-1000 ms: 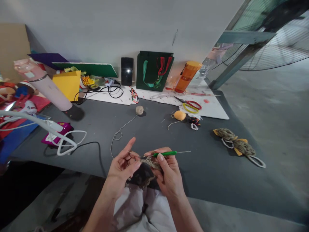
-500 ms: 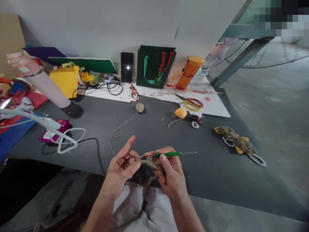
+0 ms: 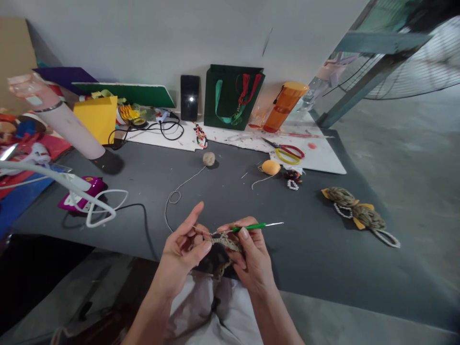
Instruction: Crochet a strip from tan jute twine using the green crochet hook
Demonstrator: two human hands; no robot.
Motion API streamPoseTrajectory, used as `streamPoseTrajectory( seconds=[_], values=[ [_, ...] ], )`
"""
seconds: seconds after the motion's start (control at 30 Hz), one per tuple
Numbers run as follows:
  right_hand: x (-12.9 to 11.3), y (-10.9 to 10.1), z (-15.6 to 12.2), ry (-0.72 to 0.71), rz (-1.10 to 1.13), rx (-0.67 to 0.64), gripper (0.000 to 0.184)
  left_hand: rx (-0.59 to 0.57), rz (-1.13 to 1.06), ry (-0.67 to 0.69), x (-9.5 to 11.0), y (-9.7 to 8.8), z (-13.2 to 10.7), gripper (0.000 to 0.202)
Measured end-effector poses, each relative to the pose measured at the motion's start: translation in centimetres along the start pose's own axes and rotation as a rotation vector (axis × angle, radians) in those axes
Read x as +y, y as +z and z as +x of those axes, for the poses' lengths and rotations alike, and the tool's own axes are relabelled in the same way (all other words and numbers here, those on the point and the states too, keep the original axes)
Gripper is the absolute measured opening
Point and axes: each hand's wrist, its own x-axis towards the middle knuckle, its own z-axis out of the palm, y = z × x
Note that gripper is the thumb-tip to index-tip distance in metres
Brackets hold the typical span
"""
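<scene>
Between my two hands is a small beige crochet piece point(image 3: 223, 241), part of it hanging down over the table's front edge. My left hand point(image 3: 183, 247) pinches the piece's left end, with its index finger raised and the yarn running over it. My right hand point(image 3: 253, 251) grips a green-handled crochet hook point(image 3: 250, 227) and also steadies the piece's right side. The hook's metal shaft points toward the left hand, at the top edge of the stitches; its other end sticks out to the right. A beige yarn ball point(image 3: 209, 159) lies beyond, its strand looping back to my left hand.
Further back lie an orange yarn ball point(image 3: 270, 167), scissors point(image 3: 290, 154) and a beaded item point(image 3: 293, 178). A braided piece point(image 3: 354, 208) rests at right. At left are a white lamp arm point(image 3: 53, 176) and a pink bottle point(image 3: 61, 120). A green bag point(image 3: 230, 98) and orange bottle point(image 3: 285, 108) stand behind.
The hook has shifted slightly left and tilted a little in my right hand. My left hand keeps its pinch on the piece. The view has moved slightly.
</scene>
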Motion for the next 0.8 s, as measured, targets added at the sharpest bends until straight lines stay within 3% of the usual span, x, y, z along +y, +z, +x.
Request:
streamPoseTrajectory(
  seconds=[0.47,0.8],
  values=[
    [0.2,-0.3,0.0,0.025,-0.008,0.007,0.028,0.006,0.022,-0.02,-0.4,0.9,-0.1,0.101],
    [0.1,-0.1,0.0,0.022,-0.013,0.022,0.029,0.005,-0.009,0.006,-0.6,0.9,-0.1,0.093]
  ],
)
